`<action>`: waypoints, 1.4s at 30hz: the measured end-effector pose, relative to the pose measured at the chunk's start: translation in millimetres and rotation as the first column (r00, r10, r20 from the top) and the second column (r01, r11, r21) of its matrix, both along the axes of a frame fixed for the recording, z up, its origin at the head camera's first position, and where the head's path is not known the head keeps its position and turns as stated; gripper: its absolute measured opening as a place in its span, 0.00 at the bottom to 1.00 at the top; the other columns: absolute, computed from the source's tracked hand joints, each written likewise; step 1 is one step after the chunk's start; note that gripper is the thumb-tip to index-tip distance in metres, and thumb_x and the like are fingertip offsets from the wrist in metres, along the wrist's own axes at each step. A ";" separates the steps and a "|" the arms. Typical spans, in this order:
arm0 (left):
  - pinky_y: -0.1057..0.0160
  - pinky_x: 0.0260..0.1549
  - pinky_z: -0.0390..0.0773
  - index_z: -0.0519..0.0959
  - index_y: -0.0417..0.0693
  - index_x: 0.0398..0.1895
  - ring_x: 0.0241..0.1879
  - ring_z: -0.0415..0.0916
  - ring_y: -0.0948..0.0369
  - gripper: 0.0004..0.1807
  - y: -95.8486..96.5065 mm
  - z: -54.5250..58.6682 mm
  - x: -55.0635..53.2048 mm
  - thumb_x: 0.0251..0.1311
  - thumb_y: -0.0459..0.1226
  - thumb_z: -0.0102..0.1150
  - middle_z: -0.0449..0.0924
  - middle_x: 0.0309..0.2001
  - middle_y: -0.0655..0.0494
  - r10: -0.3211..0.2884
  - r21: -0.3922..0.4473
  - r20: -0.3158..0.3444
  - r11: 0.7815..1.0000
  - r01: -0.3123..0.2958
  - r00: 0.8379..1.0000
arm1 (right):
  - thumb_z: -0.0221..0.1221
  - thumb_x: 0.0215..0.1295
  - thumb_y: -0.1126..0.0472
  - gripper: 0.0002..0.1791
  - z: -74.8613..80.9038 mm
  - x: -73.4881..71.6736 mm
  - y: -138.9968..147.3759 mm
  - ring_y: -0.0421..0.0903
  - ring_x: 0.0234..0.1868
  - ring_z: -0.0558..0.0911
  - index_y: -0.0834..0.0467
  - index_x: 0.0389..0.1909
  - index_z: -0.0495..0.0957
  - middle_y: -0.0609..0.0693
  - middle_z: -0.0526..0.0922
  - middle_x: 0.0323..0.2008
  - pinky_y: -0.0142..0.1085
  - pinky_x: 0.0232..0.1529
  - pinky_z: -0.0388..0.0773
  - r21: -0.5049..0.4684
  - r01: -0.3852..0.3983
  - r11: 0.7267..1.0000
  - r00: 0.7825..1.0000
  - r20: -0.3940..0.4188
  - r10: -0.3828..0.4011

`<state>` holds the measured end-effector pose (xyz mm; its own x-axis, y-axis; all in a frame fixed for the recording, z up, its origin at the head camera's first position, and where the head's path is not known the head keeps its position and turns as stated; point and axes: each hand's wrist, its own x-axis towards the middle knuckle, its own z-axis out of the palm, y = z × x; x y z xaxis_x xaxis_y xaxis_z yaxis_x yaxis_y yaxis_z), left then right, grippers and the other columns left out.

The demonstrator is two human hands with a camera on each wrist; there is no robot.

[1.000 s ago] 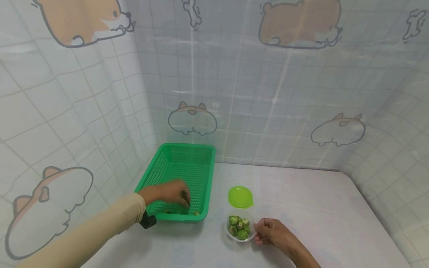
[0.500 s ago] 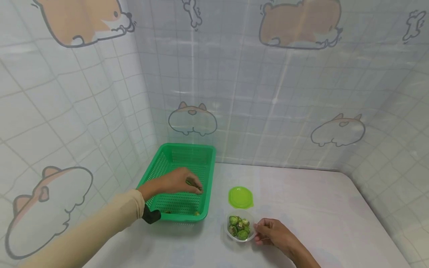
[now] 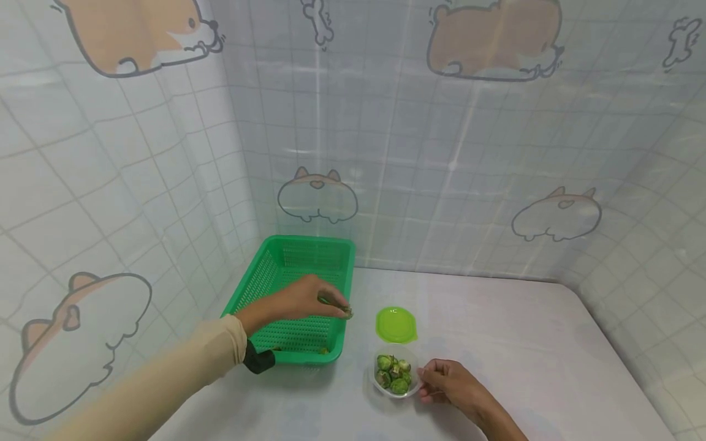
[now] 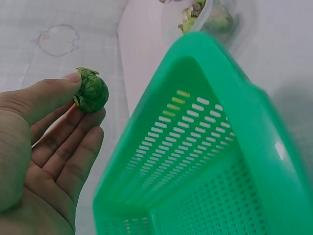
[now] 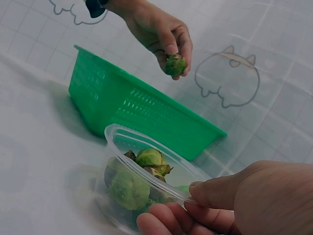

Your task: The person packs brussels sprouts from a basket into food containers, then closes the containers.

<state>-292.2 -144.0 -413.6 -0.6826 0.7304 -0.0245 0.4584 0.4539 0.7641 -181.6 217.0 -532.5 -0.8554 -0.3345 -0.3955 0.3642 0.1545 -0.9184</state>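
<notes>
One basket [image 3: 314,254], one tub [image 3: 398,350], one lid [image 3: 396,324], over five sprouts [image 3: 399,386]

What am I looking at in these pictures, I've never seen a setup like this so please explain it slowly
There is no machine here, just a person's left hand and right hand, both bare. The wide view comes from a camera worn on the head, looking forward and down. The other two come from cameras on each wrist. On the pale table sit a green basket, a lime-green lid and a clear tub holding several Brussels sprouts. The left hand pinches one more sprout near the basket's rim. The right hand holds the tub's edge. A couple of small bits lie in the basket, too small to name for sure.
</notes>
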 end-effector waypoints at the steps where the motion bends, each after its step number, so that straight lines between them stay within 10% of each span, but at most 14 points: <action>1: 0.64 0.52 0.81 0.87 0.58 0.48 0.50 0.83 0.64 0.11 2.1 -0.4 0.5 0.64 0.45 0.68 0.87 0.45 0.67 -0.002 0.006 0.002 1.000 0.002 1.000 | 0.61 0.72 0.53 0.15 -0.4 0.0 0.1 0.44 0.35 0.85 0.63 0.36 0.76 0.53 0.83 0.33 0.38 0.41 0.86 -0.003 -0.001 1.000 1.000 -0.001 0.001; 42: 0.73 0.45 0.82 0.87 0.53 0.46 0.43 0.83 0.73 0.09 99.6 -32.3 30.8 0.63 0.40 0.69 0.87 0.42 0.68 -0.200 0.043 0.014 0.979 0.199 0.980 | 0.59 0.74 0.54 0.15 -3.3 -0.5 2.6 0.45 0.35 0.85 0.64 0.38 0.76 0.53 0.84 0.33 0.38 0.42 0.86 -0.025 0.003 1.000 1.000 -0.003 -0.003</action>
<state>-261.4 -44.4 -445.8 -0.5229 0.8524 -0.0029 0.5220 0.3229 0.7894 -182.0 219.6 -535.9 -0.8577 -0.3419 -0.3840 0.3614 0.1305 -0.9232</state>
